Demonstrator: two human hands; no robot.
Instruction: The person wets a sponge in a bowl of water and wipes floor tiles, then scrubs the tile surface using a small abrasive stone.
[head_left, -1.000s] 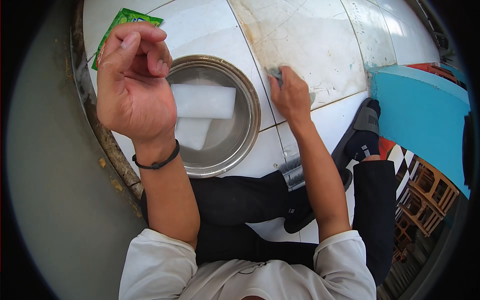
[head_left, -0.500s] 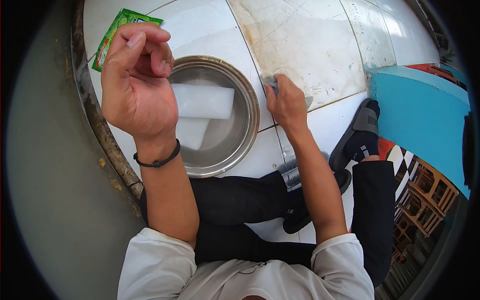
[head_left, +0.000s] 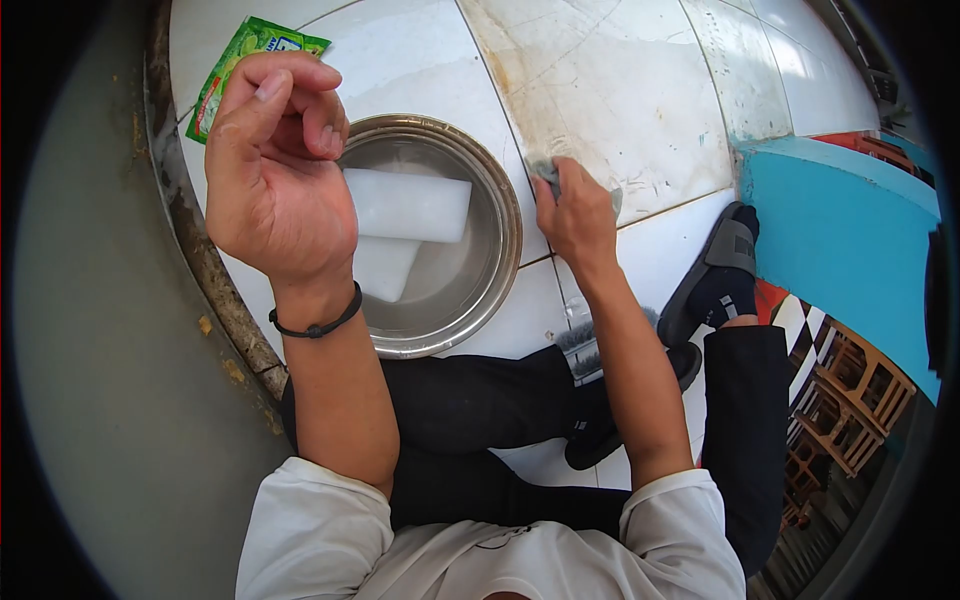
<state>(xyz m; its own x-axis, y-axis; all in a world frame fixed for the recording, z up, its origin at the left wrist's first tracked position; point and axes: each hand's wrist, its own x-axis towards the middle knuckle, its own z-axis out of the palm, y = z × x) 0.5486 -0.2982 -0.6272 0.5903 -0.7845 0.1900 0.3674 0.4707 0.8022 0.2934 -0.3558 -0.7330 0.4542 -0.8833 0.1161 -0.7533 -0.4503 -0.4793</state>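
My left hand is raised palm up over the left side of a round metal basin, its fingers loosely curled with nothing between them. Two white blocks lie in the basin, one partly over the other, in shallow clear liquid. Right of the basin, my right hand presses a greyish-green cloth or pad against a stained white tile. Its fingers are wrapped round the pad, and a bit of it shows on the hand's right side. Behind my left hand lies a green packet.
A grey surface with a worn stone edge runs down the left. My black-trousered legs and sandals are below and right of the basin. At the right stand a turquoise block and brown slatted pieces. A brush-like object lies beside my right forearm.
My right hand has moved slightly down the tile with the pad since the first frame. My left hand has shifted a little right and stays curled.
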